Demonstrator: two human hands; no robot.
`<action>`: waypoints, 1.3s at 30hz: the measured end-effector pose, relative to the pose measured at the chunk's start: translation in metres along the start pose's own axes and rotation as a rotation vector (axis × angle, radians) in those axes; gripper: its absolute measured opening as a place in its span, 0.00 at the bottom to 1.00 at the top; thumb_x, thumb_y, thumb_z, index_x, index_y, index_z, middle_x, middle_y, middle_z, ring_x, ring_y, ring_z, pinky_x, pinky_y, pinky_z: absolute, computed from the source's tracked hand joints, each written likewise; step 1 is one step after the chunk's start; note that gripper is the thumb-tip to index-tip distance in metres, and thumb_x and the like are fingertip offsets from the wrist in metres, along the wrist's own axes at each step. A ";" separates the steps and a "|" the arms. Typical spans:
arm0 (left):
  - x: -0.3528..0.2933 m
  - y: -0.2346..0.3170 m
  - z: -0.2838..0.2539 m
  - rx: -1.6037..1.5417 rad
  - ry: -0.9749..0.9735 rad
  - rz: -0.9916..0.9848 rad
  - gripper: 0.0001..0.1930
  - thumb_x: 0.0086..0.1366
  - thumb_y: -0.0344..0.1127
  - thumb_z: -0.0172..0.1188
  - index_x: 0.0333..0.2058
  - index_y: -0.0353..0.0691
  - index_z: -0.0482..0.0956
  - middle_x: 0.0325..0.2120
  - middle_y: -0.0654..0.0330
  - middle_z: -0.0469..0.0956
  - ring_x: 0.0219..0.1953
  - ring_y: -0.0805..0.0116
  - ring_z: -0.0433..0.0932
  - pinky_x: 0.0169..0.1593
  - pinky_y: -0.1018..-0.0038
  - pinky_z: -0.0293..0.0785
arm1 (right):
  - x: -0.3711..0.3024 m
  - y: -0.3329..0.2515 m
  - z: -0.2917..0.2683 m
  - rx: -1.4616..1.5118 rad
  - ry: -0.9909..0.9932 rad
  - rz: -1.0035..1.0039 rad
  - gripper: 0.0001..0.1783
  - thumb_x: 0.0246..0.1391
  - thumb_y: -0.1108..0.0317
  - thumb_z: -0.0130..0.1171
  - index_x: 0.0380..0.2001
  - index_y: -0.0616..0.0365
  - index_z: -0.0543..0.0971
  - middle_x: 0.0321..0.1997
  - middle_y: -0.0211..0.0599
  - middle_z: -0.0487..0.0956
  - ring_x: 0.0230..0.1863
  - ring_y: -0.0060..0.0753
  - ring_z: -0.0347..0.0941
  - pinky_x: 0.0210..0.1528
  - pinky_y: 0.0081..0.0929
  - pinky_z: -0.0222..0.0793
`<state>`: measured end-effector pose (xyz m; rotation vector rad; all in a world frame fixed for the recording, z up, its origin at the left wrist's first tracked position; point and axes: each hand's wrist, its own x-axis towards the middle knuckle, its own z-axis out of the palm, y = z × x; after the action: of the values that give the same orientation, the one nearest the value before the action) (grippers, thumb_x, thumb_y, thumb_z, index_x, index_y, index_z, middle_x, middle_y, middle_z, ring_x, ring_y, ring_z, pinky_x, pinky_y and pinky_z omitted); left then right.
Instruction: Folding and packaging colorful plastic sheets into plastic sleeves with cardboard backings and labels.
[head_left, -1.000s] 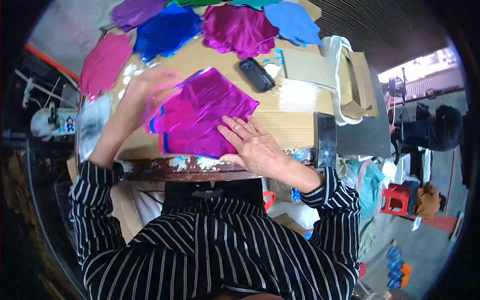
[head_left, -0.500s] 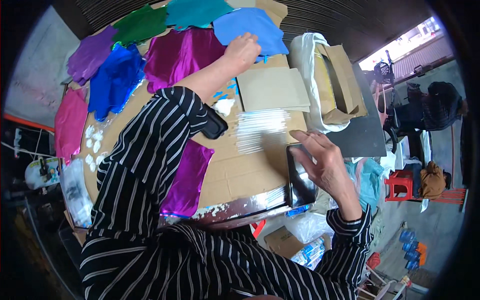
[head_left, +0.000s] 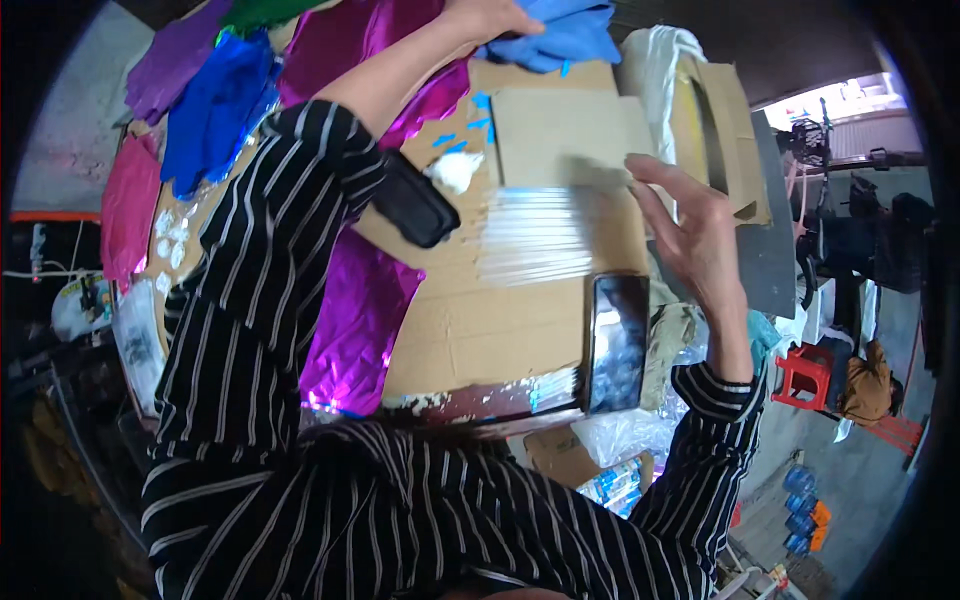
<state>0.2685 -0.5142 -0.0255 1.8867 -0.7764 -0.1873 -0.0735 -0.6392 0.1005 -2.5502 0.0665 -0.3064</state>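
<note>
Half a second earlier the left hand was already stretched across the bench toward the far row of foil sheets; now it had reached further, resting at the near edge of the blue foil sheet, its fingers curled down on or just over the foil, though whether they actually pinched it could not be told. The striped sleeve lay across the bench, covering much of the magenta foil sheet that had been pressed flat under both hands a second earlier; that sheet lay unheld near the front edge. The right hand had lifted off the dark phone and hovered open, fingers spread and empty, just beside the bundle of clear thin sticks. A black rounded case lay beside the sleeve, and a plain cardboard piece sat beyond the sticks. Judged from this, the work appeared to be shifting from the magenta sheet to fetching a new colour from the far row.
</note>
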 end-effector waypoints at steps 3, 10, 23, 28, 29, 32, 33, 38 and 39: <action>0.013 -0.009 -0.013 -0.145 -0.047 -0.083 0.11 0.60 0.38 0.71 0.29 0.35 0.86 0.28 0.58 0.84 0.31 0.64 0.82 0.40 0.67 0.80 | 0.034 0.019 0.014 -0.094 0.022 -0.061 0.14 0.61 0.74 0.62 0.49 0.61 0.83 0.48 0.52 0.85 0.47 0.56 0.82 0.48 0.38 0.79; 0.007 0.042 -0.007 0.431 0.093 0.090 0.19 0.55 0.47 0.77 0.34 0.36 0.86 0.28 0.64 0.83 0.27 0.76 0.78 0.37 0.74 0.77 | 0.153 0.074 0.062 -0.400 -0.008 -0.398 0.18 0.66 0.66 0.54 0.57 0.58 0.79 0.63 0.51 0.77 0.60 0.54 0.75 0.61 0.44 0.72; 0.010 0.169 -0.146 -0.034 0.410 0.102 0.12 0.63 0.41 0.69 0.37 0.39 0.90 0.24 0.60 0.85 0.26 0.74 0.81 0.33 0.74 0.77 | 0.206 0.100 0.134 -0.408 -0.017 -0.265 0.26 0.69 0.50 0.51 0.67 0.40 0.73 0.71 0.49 0.70 0.70 0.53 0.66 0.68 0.54 0.64; -0.090 0.225 -0.199 -0.195 0.238 0.442 0.08 0.66 0.29 0.65 0.37 0.28 0.87 0.31 0.64 0.86 0.30 0.80 0.79 0.37 0.77 0.77 | 0.209 0.126 0.128 -0.456 -0.032 -0.207 0.26 0.71 0.48 0.49 0.68 0.38 0.73 0.73 0.45 0.69 0.70 0.53 0.67 0.69 0.56 0.61; -0.108 0.223 -0.201 -0.213 0.086 0.576 0.07 0.64 0.26 0.65 0.38 0.31 0.88 0.31 0.64 0.86 0.31 0.78 0.80 0.37 0.76 0.78 | 0.208 0.116 0.115 -0.458 -0.181 0.051 0.27 0.71 0.47 0.48 0.67 0.41 0.73 0.73 0.44 0.69 0.69 0.51 0.69 0.70 0.55 0.60; -0.198 0.195 -0.235 -0.010 0.012 0.660 0.10 0.62 0.20 0.64 0.40 0.36 0.88 0.32 0.63 0.87 0.31 0.75 0.83 0.38 0.76 0.79 | 0.203 0.022 0.102 0.168 -0.436 0.219 0.32 0.71 0.42 0.46 0.66 0.51 0.73 0.72 0.46 0.70 0.69 0.50 0.69 0.72 0.54 0.59; -0.227 0.187 -0.242 0.161 0.027 0.717 0.13 0.60 0.18 0.64 0.41 0.39 0.89 0.33 0.62 0.88 0.32 0.72 0.84 0.38 0.75 0.80 | 0.184 0.000 0.089 0.751 -0.422 0.229 0.37 0.70 0.38 0.46 0.66 0.57 0.71 0.71 0.50 0.70 0.70 0.50 0.68 0.73 0.53 0.58; -0.323 0.115 -0.243 0.338 0.072 0.701 0.14 0.58 0.23 0.68 0.40 0.49 0.91 0.33 0.55 0.88 0.33 0.62 0.86 0.39 0.71 0.81 | 0.100 -0.067 0.071 1.967 -1.109 0.065 0.49 0.66 0.30 0.45 0.67 0.70 0.66 0.70 0.59 0.69 0.72 0.54 0.65 0.76 0.50 0.56; -0.342 0.104 -0.244 0.408 0.036 0.737 0.12 0.60 0.26 0.67 0.41 0.47 0.89 0.36 0.57 0.88 0.37 0.63 0.86 0.42 0.70 0.81 | 0.077 -0.074 0.070 1.935 -0.914 0.153 0.49 0.66 0.30 0.46 0.66 0.70 0.66 0.69 0.58 0.71 0.70 0.52 0.68 0.74 0.51 0.58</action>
<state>0.0705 -0.1511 0.1011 1.8277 -1.5094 0.4974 0.0167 -0.5485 0.0994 -0.5631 -0.2579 0.6190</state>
